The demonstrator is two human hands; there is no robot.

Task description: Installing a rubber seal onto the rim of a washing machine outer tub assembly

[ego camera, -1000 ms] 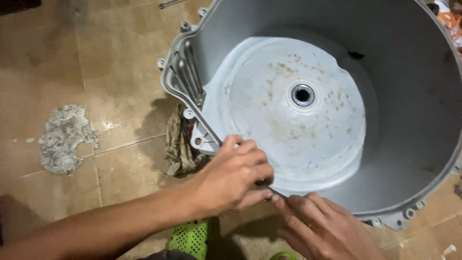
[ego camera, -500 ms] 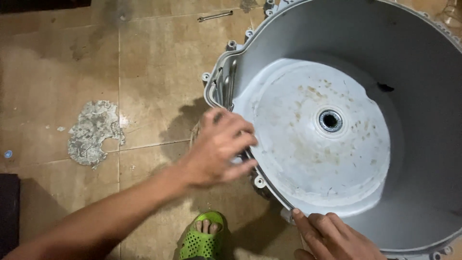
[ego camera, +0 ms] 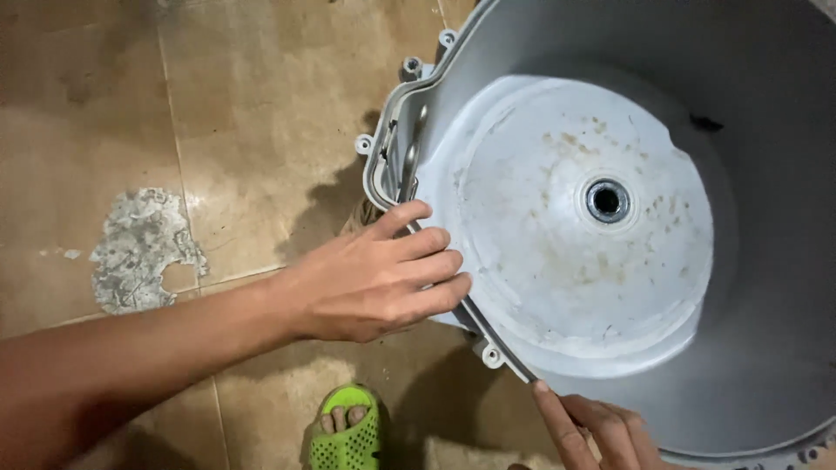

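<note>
Both hands have slid along the tub's rim (ego camera: 501,348) — left hand (ego camera: 374,278) flat, grip wide; right hand (ego camera: 601,431) seemingly loose.

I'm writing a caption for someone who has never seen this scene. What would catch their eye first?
A big grey plastic tub fills the right side, its pale, stained round base with a dark centre hole facing the camera. The left hand lies flat on the tub's rim at centre, and the right hand touches the rim at the bottom edge. Below, a foot in a green sandal stands on the brown tiled floor.
</note>
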